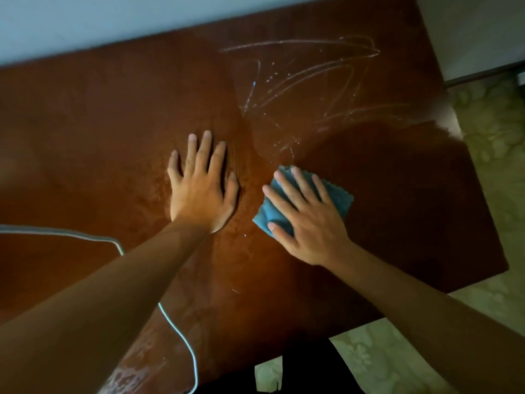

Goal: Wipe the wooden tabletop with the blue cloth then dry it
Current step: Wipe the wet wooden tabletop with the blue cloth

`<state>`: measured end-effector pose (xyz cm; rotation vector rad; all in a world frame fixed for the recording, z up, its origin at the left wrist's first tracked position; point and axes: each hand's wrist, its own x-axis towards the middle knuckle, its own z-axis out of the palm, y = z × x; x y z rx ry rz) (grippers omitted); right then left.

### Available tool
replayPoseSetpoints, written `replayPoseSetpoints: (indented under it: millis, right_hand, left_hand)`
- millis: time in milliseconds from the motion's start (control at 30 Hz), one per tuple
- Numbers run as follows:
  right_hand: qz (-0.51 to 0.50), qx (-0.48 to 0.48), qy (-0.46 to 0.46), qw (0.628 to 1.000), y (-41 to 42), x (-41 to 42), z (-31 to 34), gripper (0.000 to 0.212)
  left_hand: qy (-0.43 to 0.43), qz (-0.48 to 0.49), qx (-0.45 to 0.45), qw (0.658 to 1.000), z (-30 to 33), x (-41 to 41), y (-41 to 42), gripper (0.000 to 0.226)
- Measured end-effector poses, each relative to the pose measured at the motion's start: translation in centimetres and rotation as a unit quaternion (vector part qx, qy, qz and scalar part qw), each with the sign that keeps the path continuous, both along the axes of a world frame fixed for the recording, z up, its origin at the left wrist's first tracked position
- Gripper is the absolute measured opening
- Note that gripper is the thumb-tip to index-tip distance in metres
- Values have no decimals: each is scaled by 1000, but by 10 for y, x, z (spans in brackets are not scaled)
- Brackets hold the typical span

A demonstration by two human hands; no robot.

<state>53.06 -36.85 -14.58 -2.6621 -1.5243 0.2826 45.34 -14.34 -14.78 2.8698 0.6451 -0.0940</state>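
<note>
Both hands lie flat on the wooden desk (85, 115): the left hand (203, 189), fingers spread, rests bare, likely bracing, while the right hand (305, 214) presses the folded blue cloth (338, 196) down with straight fingers, just right of centre. Wet streaks (298, 81) glisten farther off.

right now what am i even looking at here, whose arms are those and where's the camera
There is no machine here. The camera sits on a person's head and looks forward and down, so the two bare arms reaching in from the bottom of the picture are that person's own.

The left hand lies flat, fingers straight, on the wooden tabletop. The right hand presses a folded blue cloth against the wood with straight fingers.

Pale wet streaks from wiping show farther up the table. A white cable trails over the near left part. Patterned floor shows past the right edge.
</note>
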Motion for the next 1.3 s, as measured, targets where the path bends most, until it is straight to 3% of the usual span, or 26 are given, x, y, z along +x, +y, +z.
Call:
replayPoseSetpoints:
  millis: [200,433,533,667,767,1033,1167,1300]
  right_hand:
    - [-101,-3,-42,994,67,77,2,65]
    - [50,22,-10,998,14,-14,-1,66]
    - [74,36,-1,997,15,-9,-2,64]
    - [-52,13,-27,998,37,13,-3,62]
    - [-107,16,-26,994,30,-14,-3,57]
    - [-114,25,13,993,30,-121,-4,55]
    - [-86,43,14,995,45,-72,-3,57]
    - [-160,-3,-13,987,73,31,0,68]
  left_hand:
    - [-1,-13,13,1000,-2,-1,-1,63]
    - [-4,-18,-3,1000,1,-2,0,62]
    - [-4,-23,-14,1000,5,-2,0,62]
    - [-21,-22,-23,999,5,-1,2,59]
    - [-36,-23,-36,998,6,0,1,57]
    - [-59,-17,-45,997,2,0,2,54]
    - [-64,-13,-40,997,-1,-1,2,54]
    - [-63,-13,-29,998,-1,-1,2,54]
